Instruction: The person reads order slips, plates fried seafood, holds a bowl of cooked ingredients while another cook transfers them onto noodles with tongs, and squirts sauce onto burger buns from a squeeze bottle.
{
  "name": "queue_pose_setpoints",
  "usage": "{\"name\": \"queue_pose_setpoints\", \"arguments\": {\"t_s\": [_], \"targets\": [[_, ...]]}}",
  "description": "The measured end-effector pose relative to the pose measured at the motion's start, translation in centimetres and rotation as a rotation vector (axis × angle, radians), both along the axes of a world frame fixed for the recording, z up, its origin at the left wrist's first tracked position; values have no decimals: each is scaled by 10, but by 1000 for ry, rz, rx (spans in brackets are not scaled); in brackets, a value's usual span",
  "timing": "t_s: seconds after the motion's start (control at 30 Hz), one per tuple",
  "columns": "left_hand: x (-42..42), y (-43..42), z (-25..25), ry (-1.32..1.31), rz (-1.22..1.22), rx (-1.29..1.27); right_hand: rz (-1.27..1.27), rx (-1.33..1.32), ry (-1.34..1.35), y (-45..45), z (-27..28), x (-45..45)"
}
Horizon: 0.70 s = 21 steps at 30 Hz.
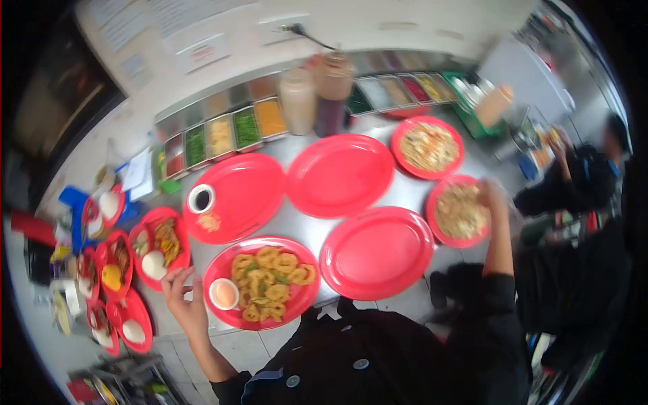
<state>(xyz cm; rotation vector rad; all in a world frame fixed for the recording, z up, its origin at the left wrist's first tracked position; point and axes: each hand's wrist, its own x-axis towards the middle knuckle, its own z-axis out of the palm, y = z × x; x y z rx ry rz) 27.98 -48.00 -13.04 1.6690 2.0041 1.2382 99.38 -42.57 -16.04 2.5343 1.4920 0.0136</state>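
My left hand point(182, 300) is raised at the left edge of a red oval plate point(214, 266) of fried rings, with fingers apart and nothing visible in them. The rings point(275, 283) lie beside a white cup of orange sauce point(224, 294). My right hand point(493, 197) is over the right side of a red plate point(439, 233) of noodles point(459, 210). Motion blur smears its fingers, so any held item cannot be made out. Near the centre, two red oval plates point(341, 175) point(378, 253) hold no food.
Behind are topping trays point(219, 137) and squeeze bottles point(297, 101). Another noodle plate point(428, 148) and a plate with a dark sauce cup point(201, 199) stand on the counter. Filled plates point(138, 320) crowd the left. A person in dark clothes point(587, 172) is at right.
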Motion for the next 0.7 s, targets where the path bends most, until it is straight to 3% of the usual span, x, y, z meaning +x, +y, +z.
{"name": "queue_pose_setpoints", "arguments": {"t_s": [0.03,0.1,0.17,0.2,0.3,0.37,0.4,0.47,0.6,0.7], "targets": [[-6,-3,1,-21,24,-12,58,7,3,26,32,-55],[-20,-10,0,-23,87,-15,517,82,-16,58,79,-162],[-31,-11,-2,-32,117,-18,485,52,147,102,126,-293],[-36,-14,-6,-43,139,-23,706,374,243,132,87,-309],[-49,-21,-13,-61,183,-37,779,114,271,219,65,-427],[-58,-25,-16,-44,193,-65,997,303,408,258,34,-479],[-62,-28,-17,-45,204,-67,1008,299,409,275,24,-494],[-71,-34,-19,-59,241,-70,1056,0,263,302,4,-516],[-88,-47,-26,-40,308,-92,875,82,376,324,-33,-525],[-92,-50,-29,-44,343,-118,839,51,349,319,-19,-532]]}}
